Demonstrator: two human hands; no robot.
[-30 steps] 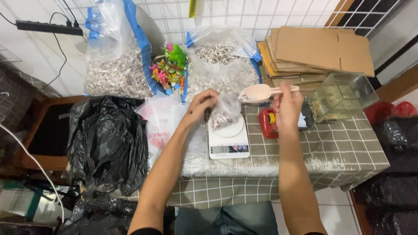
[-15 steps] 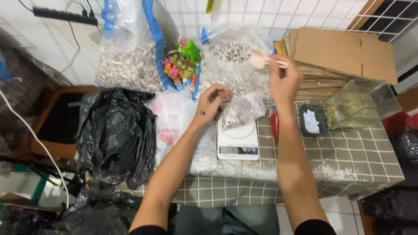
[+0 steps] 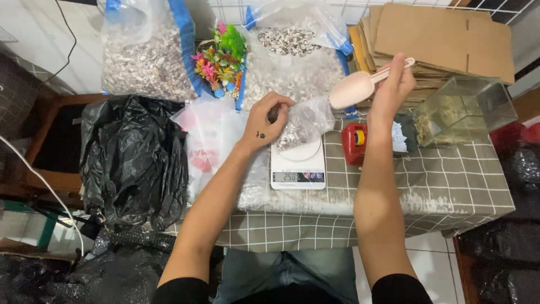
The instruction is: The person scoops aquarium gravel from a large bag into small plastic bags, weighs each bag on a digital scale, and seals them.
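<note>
Left hand (image 3: 263, 121) pinches a small clear bag (image 3: 304, 121) over the scale (image 3: 298, 166) mid-frame; right hand (image 3: 394, 84) grips a scoop (image 3: 354, 88) above it, the table (image 3: 450, 191) edge well clear.

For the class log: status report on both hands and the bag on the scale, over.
Left hand pinching small clear bag on white scale. Right hand holding scoop raised above. Nothing blocking.

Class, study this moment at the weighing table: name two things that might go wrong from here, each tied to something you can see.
1. The left hand pinches the small clear bag of pebbles open on the white scale; any pressing or lifting may distort the reading.
2. The right hand holds the pale scoop just beside the bag's narrow mouth, so pebbles might spill onto the checked tablecloth.
</note>
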